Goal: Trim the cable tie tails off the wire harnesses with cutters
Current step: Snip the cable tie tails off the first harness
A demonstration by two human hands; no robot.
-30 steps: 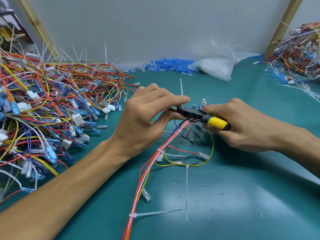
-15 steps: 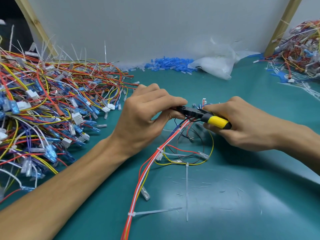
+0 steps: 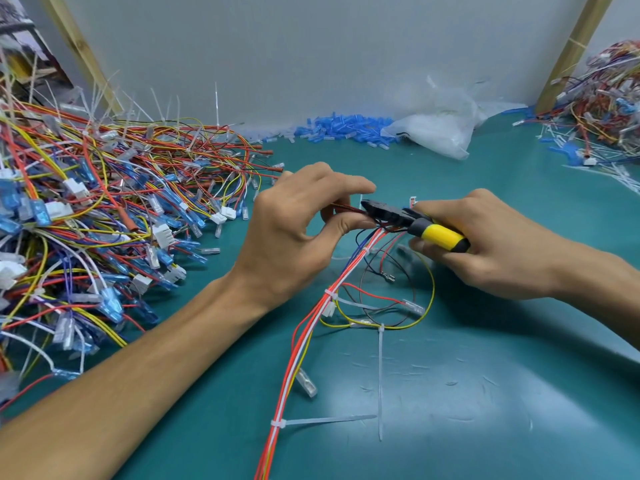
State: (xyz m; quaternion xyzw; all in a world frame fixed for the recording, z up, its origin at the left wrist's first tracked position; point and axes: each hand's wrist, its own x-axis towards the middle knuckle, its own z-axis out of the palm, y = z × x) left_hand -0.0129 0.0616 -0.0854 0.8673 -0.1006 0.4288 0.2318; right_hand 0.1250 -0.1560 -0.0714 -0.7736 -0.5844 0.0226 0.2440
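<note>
cutters (image 3: 412, 223) — right hand (image 3: 485, 251), wire harness (image 3: 311, 317)

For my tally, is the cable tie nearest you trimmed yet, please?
Untrimmed: the white cable tie keeps its long tail, lying on the green mat.

left hand (image 3: 298, 230) pinching harness (image 3: 311, 327), right hand (image 3: 485, 247) gripping cutters (image 3: 408, 221)

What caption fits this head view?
Right hand brings yellow-handled cutters to harness pinched by left hand.
</note>
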